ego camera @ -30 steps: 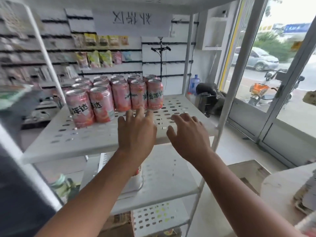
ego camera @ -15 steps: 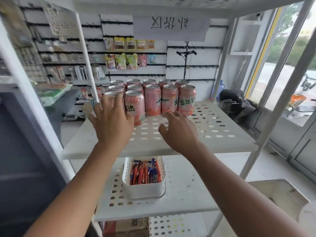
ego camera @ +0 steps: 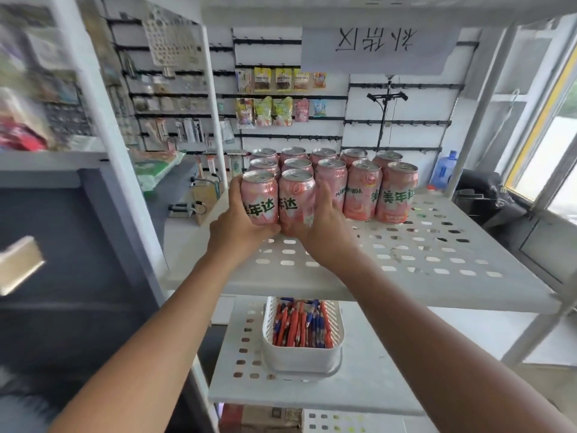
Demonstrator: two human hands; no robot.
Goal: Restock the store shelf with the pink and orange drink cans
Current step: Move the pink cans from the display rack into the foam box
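While both hands are curled round cans at the centre of the frame, neither has spare grip: the left hand point(ego camera: 237, 228) wraps the front-left can point(ego camera: 259, 198) from its outer side, and the right hand point(ego camera: 324, 235) wraps the neighbouring can point(ego camera: 296, 200), its fingers tucked into the gap between that can and the next one to the right. These two cans touch each other and sit upright at the front left corner of a block of pink cans point(ego camera: 362, 193), more than ten in all, packed in rows toward the back left of the perforated white shelf point(ego camera: 421, 254). Whether the held pair rests on the shelf or is a little off it, I cannot tell. Judging by this, the restocking looks well under way, with the two in hand being the newest placed; releasing them is left, and the bare front and right of the shelf could take more. No orange cans are visible. Lower in the frame, a white basket point(ego camera: 299, 357) of pens point(ego camera: 296, 323) sits on the lower shelf point(ego camera: 237, 367); snack packets point(ego camera: 271, 110) hang on the far wall.
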